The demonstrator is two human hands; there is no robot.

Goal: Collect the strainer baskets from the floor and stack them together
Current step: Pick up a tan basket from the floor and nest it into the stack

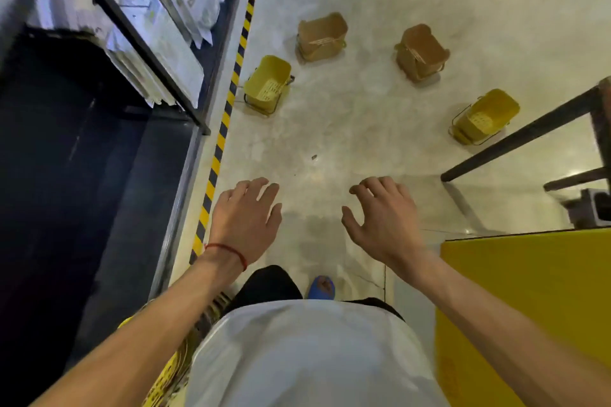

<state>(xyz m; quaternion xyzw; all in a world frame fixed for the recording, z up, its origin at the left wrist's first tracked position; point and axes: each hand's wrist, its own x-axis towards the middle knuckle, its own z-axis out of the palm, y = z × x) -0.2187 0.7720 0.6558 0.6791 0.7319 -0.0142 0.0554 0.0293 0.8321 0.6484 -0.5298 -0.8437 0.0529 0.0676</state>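
- The left hand (pixel 246 221) hovered palm down over the floor (pixel 347 142), fingers spread and loosely bent, holding nothing.
- A red string bracelet (pixel 228 249) circled the left wrist.
- The right hand (pixel 385 221) hung level with it, well apart, fingers also splayed wide and slightly curled, empty.
- Four baskets sat on the floor ahead of the hands, none touching another and none stacked.
- The left yellow basket (pixel 269 84) lay just beside the yellow-and-black striped tape (pixel 231 86), its slotted side and wire handle showing.
- The left brown basket (pixel 322 35) sat farther off, to the right of that one.
- The right brown basket (pixel 421 51) sat across from it, about as far away.
- The right yellow basket (pixel 484 116) lay near a dark slanted bar (pixel 522 139) at the right, slotted side facing the camera.
- A metal shelf rack (pixel 132 30) with pale packets stood to the left of the tape.
- A yellow panel (pixel 529 291) filled the lower right, beside the right forearm.
- A blue shoe (pixel 321 287) showed below the hands, above the person's white shirt (pixel 297 357).
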